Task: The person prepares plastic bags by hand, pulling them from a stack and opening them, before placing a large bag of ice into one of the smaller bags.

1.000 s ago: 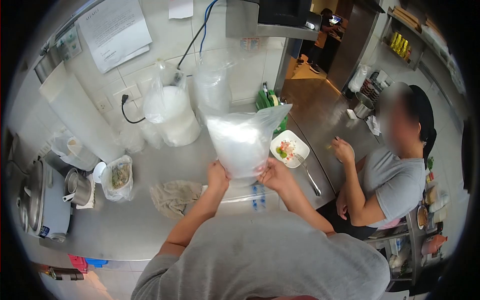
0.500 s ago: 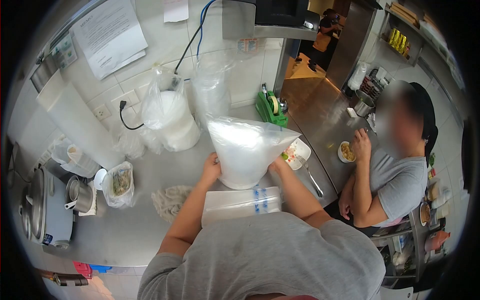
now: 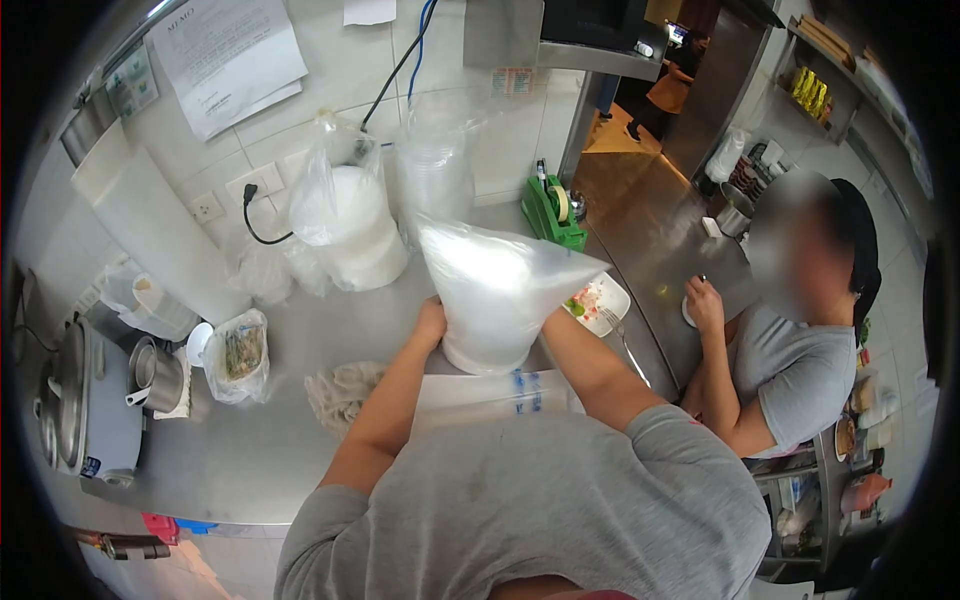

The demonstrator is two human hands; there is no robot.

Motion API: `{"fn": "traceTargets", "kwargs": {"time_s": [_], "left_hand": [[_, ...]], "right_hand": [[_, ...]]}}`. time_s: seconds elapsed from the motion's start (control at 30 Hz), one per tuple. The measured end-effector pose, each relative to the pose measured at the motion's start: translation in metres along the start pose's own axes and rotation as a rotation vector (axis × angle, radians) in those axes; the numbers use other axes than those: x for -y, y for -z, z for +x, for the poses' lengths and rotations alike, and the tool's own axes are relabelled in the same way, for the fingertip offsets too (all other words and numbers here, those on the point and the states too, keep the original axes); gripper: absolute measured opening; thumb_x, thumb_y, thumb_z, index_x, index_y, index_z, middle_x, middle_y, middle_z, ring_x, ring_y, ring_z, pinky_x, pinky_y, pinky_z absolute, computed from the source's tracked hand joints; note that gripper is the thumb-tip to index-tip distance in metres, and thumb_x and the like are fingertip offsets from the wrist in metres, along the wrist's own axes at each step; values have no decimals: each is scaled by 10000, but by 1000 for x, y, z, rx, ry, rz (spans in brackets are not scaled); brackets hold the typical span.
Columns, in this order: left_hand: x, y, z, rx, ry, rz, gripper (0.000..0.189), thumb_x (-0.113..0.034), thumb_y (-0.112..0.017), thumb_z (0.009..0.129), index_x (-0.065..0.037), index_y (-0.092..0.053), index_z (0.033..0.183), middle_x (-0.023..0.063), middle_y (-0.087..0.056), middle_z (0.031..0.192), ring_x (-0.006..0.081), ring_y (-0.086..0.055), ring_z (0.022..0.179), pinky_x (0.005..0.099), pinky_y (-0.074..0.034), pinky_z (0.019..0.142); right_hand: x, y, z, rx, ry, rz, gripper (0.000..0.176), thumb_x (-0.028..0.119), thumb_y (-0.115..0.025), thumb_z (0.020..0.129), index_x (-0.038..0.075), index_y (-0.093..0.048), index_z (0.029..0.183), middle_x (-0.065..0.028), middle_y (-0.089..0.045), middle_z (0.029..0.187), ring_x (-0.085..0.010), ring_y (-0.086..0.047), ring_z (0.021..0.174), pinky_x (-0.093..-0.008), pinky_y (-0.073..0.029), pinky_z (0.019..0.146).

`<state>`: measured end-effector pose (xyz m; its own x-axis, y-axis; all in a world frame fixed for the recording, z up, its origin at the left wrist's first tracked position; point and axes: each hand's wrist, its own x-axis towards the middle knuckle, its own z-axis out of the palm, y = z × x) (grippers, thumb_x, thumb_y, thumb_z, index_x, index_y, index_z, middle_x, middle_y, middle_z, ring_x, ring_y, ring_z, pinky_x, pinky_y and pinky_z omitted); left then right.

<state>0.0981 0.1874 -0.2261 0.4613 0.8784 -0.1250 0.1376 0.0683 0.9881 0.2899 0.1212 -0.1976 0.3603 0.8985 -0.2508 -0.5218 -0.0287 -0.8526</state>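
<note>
A clear plastic bag point(image 3: 490, 300) with something whitish and round inside stands on the steel counter in front of me, its open top spread wide. My left hand point(image 3: 431, 322) is at the bag's left side, its fingers mostly hidden behind the plastic. At the right side, my right hand point(image 3: 553, 322) is largely covered by the bag, so its fingers do not show. Flat plastic bags with blue print point(image 3: 530, 392) lie between my forearms. Just right of the bag is a white plate point(image 3: 607, 300) with food remains and a fork point(image 3: 628, 352).
A grey cloth point(image 3: 343, 393) lies left of my left forearm. Bagged containers point(image 3: 352, 225) and a green tape dispenser point(image 3: 552, 212) stand toward the wall. A co-worker point(image 3: 800, 370) is at the right, one hand over a bowl. A cooker point(image 3: 105, 400) sits far left.
The view has shifted slightly. My hands have moved farther behind the bag's sides, and my right hand is more hidden. The co-worker's raised hand has come down to the bowl.
</note>
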Motion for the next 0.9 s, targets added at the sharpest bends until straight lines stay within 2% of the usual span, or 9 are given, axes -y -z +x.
{"fn": "traceTargets", "kwargs": {"time_s": [0.07, 0.17, 0.27, 0.37, 0.47, 0.57, 0.67, 0.77, 0.9], "left_hand": [[41, 2, 21, -60, -150, 277, 314, -192, -422, 869, 73, -590, 893, 282, -602, 898, 393, -586, 824, 422, -453, 704], [44, 3, 14, -157, -341, 504, 299, -224, -451, 871, 40, -577, 813, 279, -584, 865, 423, -560, 824, 456, -440, 694], [-3, 12, -28, -188, -159, 631, 294, -239, -494, 861, 34, -559, 770, 254, -590, 825, 404, -565, 812, 466, -432, 678], [-18, 35, -74, -168, -196, 678, 197, -231, -543, 836, -43, -599, 820, 204, -604, 840, 384, -565, 798, 440, -446, 671], [-29, 76, -130, -421, -282, 829, 168, -218, -568, 818, -70, -613, 883, 167, -571, 994, 364, -535, 883, 439, -436, 753], [-16, 117, -169, -770, -256, 1236, 216, -218, -581, 809, -56, -611, 949, 153, -529, 1077, 346, -503, 957, 446, -410, 823], [12, 140, -191, -703, -220, 1309, 216, -182, -588, 809, -48, -608, 977, 143, -551, 1048, 327, -512, 962, 415, -411, 831], [18, 156, -194, -532, -360, 883, 176, -153, -601, 807, -38, -610, 940, 142, -567, 1000, 299, -532, 926, 355, -430, 797], [-59, 110, -217, -314, -646, 427, 147, -152, -602, 825, -8, -574, 835, 118, -552, 814, 240, -531, 763, 319, -432, 672]], "right_hand": [[3, 5, -8, 3, 22, 18, 325, 224, -521, 851, 26, -519, 1108, -90, -598, 959, -203, -593, 832, -324, -481, 730], [4, 14, -27, 5, 65, 63, 322, 223, -518, 853, 28, -518, 1109, -88, -598, 957, -201, -592, 833, -324, -479, 736], [7, 19, -66, -32, 103, 131, 320, 222, -515, 855, 30, -517, 1110, -86, -597, 955, -199, -590, 833, -324, -478, 742], [24, 15, -107, -161, 130, 137, 264, 208, -472, 888, 30, -527, 1076, -76, -592, 934, -166, -571, 801, -296, -469, 733], [44, 17, -146, -471, 416, -120, 229, 202, -441, 914, 14, -532, 1008, -55, -568, 871, -123, -525, 759, -259, -439, 704], [66, -28, -194, -592, 991, -218, 217, 189, -423, 929, 7, -540, 928, -46, -538, 796, -116, -487, 734, -246, -401, 702], [63, -66, -225, -322, 1167, -499, 266, 184, -388, 943, -7, -557, 864, -67, -544, 823, -135, -486, 751, -255, -382, 751], [26, -97, -221, 248, 1015, -685, 186, 164, -497, 893, -4, -567, 930, -127, -548, 828, -247, -520, 815, -320, -387, 800], [-24, -135, -197, 467, 1159, -1110, 204, 162, -530, 858, -2, -580, 967, -172, -569, 903, -347, -537, 803, -405, -420, 740]]}}
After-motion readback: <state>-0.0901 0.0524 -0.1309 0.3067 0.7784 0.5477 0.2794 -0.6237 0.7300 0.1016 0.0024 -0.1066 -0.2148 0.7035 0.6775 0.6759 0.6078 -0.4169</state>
